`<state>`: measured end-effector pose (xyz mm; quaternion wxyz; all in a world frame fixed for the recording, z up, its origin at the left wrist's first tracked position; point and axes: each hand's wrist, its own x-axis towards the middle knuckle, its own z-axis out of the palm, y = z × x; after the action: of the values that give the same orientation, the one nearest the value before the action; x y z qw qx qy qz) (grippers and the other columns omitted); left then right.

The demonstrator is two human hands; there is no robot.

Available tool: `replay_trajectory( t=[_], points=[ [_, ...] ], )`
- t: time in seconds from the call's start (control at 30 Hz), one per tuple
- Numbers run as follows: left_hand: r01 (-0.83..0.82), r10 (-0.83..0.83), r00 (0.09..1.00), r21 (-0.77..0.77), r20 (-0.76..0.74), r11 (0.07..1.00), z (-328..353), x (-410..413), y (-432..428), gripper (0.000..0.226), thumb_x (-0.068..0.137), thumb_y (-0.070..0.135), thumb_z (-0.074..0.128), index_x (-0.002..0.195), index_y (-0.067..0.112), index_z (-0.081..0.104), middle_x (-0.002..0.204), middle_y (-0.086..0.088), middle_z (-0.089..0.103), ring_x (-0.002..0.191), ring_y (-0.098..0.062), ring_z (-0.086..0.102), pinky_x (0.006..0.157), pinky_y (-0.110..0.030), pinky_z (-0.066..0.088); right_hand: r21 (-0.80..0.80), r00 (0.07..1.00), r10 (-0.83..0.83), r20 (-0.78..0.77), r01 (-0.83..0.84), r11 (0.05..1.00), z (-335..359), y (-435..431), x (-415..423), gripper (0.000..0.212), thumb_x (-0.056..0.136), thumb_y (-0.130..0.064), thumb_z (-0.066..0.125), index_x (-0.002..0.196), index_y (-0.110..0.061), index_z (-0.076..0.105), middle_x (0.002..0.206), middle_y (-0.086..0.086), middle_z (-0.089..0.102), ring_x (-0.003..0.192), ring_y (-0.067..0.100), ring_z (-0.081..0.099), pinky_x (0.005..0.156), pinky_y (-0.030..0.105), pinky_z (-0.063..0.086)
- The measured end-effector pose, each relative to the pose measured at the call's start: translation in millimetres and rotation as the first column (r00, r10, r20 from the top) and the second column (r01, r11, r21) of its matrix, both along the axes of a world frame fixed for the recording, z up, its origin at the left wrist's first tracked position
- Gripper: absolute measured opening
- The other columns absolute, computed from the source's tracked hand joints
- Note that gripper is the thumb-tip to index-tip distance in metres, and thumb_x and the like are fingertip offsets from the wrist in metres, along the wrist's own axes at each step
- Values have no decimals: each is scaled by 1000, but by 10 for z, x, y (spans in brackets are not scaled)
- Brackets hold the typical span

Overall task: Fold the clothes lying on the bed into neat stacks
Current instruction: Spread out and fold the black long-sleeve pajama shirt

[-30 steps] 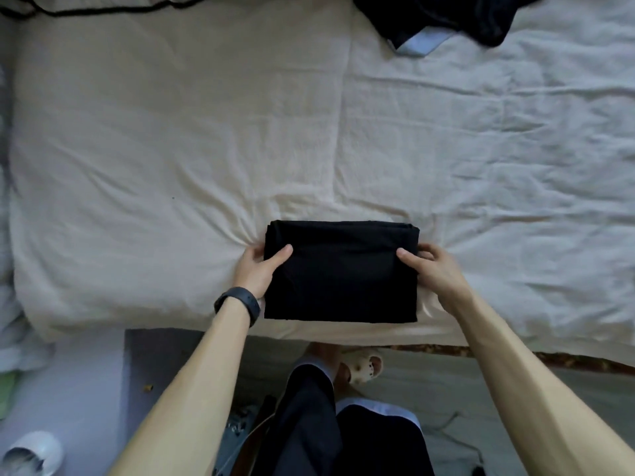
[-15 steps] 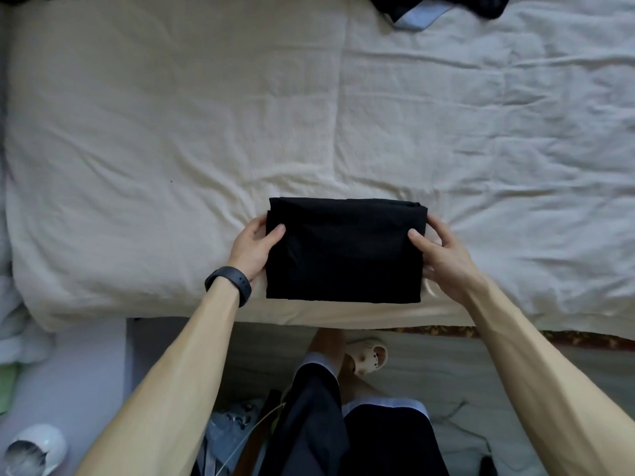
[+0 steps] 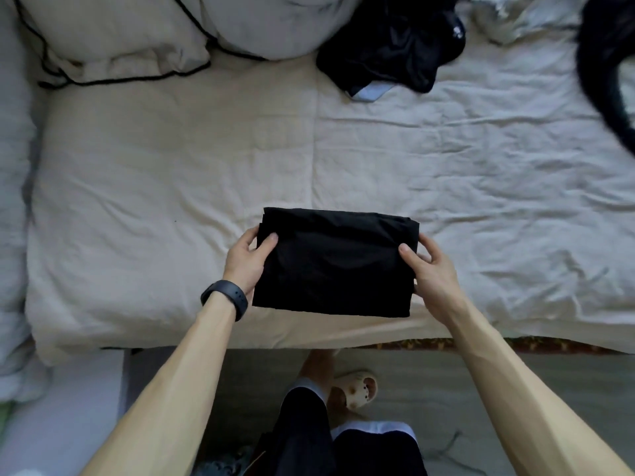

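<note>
1. The folded black garment was held between both hands above the near edge of the bed. Half a second earlier it had lain flat on the sheet; now it looked raised, with its middle creased and sagging a little.
2. The left hand gripped the garment's left edge, thumb on top and fingers curled underneath. That was the same grip as before.
3. The right hand pinched the right edge in the same way, thumb pressed onto the top face and the other fingers wrapped behind the fold.
4. A dark wristband sat on the left wrist.
5. The view had tipped upward since the earlier frames. A black-piped pillow now showed at the far left, and the unfolded heap of black clothes, of which only a corner had been visible before, lay in full view at the far side of the bed, well apart from the held garment.
6. A dark blurred shape had come in at the right edge; I could not tell what it was.
</note>
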<state>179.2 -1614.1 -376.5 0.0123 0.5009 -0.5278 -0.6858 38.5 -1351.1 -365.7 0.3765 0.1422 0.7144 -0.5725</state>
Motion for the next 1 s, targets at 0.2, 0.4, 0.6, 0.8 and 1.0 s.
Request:
replay_trajectory(
  t=[0.2, 0.4, 0.6, 0.8, 1.0],
  points=[
    [131, -131, 974, -15, -186, 991, 1222, -495, 122, 21, 94, 26, 68, 115, 26, 65, 89, -1, 78, 82, -19, 74, 72, -33, 61, -80, 983, -81, -163, 69, 994, 1328, 359, -172, 37, 100, -24, 63, 136, -29, 58, 108, 6, 77, 93, 20, 75, 74, 39, 59],
    [242, -310, 863, -211, -400, 947, 2763, -1168, 539, 34, 87, 26, 72, 117, 11, 67, 98, -7, 75, 88, -21, 68, 85, -35, 55, -211, 883, -254, -395, 181, 960, 2867, 953, -263, 26, 99, -20, 63, 122, -32, 63, 99, 6, 77, 87, 20, 75, 67, 33, 60],
    [391, -512, 635, -331, -579, 859, 4152, -1852, 1335, 10, 92, 17, 69, 100, 20, 73, 95, -5, 74, 84, -18, 67, 75, -26, 57, -320, 664, -464, -587, 336, 886, 4104, 1785, -326, 24, 97, -17, 67, 116, -32, 67, 88, 3, 76, 85, 18, 72, 90, 51, 56],
    [536, -629, 398, -387, -667, 750, 5123, -2368, 2135, 25, 84, 29, 77, 109, 28, 73, 108, -12, 74, 90, -25, 68, 96, -48, 52, -334, 415, -541, -732, 474, 815, 5032, 2592, -307, 26, 95, -22, 70, 109, -44, 69, 97, 3, 77, 95, 23, 74, 93, 52, 57],
    [642, -635, 172, -403, -753, 652, 5672, -2813, 2820, 22, 85, 18, 72, 107, 24, 73, 108, -11, 73, 95, -25, 65, 97, -43, 51, -328, 233, -545, -805, 591, 737, 5546, 3161, -305, 30, 95, -25, 70, 111, -50, 66, 101, 4, 76, 98, 24, 74, 92, 48, 58]
  ],
)
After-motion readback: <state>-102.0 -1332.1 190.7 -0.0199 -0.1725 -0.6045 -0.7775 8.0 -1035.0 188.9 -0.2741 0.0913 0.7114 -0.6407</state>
